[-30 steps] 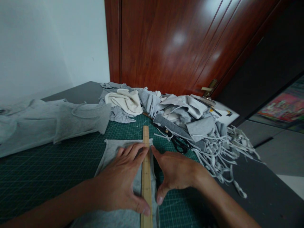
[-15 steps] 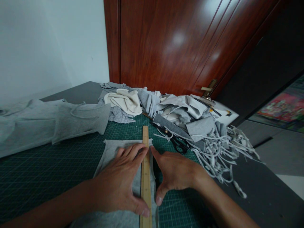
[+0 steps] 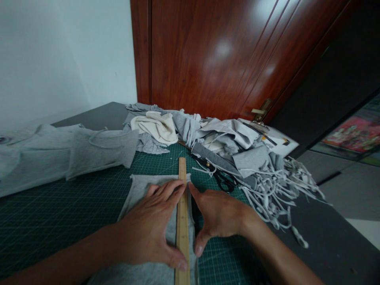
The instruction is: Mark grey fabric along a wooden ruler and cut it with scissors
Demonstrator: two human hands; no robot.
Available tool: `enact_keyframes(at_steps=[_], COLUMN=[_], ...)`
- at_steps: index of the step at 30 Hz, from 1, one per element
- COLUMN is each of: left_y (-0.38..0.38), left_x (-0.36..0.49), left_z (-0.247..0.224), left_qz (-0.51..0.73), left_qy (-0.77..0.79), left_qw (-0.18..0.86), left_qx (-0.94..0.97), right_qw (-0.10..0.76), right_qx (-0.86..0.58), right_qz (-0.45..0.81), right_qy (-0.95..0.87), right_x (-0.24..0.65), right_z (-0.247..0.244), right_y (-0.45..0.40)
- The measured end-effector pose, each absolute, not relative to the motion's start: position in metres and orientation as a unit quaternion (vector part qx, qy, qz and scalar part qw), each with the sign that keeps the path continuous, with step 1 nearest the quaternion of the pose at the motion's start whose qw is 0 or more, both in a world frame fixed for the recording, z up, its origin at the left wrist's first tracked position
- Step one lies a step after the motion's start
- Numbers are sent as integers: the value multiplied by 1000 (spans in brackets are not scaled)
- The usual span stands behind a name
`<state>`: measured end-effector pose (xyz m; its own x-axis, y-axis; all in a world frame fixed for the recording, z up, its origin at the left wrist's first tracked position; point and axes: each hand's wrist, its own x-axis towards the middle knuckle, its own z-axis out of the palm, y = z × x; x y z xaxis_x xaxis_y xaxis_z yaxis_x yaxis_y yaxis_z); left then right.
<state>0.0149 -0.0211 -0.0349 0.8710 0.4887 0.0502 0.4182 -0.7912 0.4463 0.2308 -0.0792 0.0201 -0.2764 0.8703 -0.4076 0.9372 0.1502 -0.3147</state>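
A wooden ruler point(image 3: 182, 213) lies lengthwise on a grey fabric piece point(image 3: 142, 186), close to its right edge. My left hand point(image 3: 148, 225) rests spread over the fabric, with its fingertips and thumb on the ruler. On the right, my right hand point(image 3: 219, 213) has thumb and index finger apart. Its fingertips touch the fabric's right edge, beside the ruler. Part of the fabric is hidden under my left hand and forearm.
Black-handled scissors point(image 3: 224, 180) lie beyond my right hand. Cut fabric strips point(image 3: 273, 194) and crumpled cloth point(image 3: 237, 134) pile at the back right. Folded grey fabric point(image 3: 101, 150) lies at left on the green cutting mat point(image 3: 59, 213).
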Motion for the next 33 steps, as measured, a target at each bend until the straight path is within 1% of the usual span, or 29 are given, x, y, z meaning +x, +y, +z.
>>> enact_keyframes(at_steps=[4, 16, 22, 33], left_y=[-22, -23, -23, -22], left_x=[15, 15, 16, 17], left_z=[-34, -33, -32, -32], left_qz=[96, 75, 84, 72], left_qy=[242, 251, 249, 244], left_qw=[218, 213, 220, 214], left_qx=[941, 941, 939, 943], right_qw=[62, 52, 68, 69], right_qx=[597, 591, 599, 603], right_qz=[-252, -256, -250, -252], right_qy=[759, 764, 757, 754], right_x=[231, 233, 232, 230], right_z=[20, 16, 16, 20], right_y=[-80, -79, -79, -80])
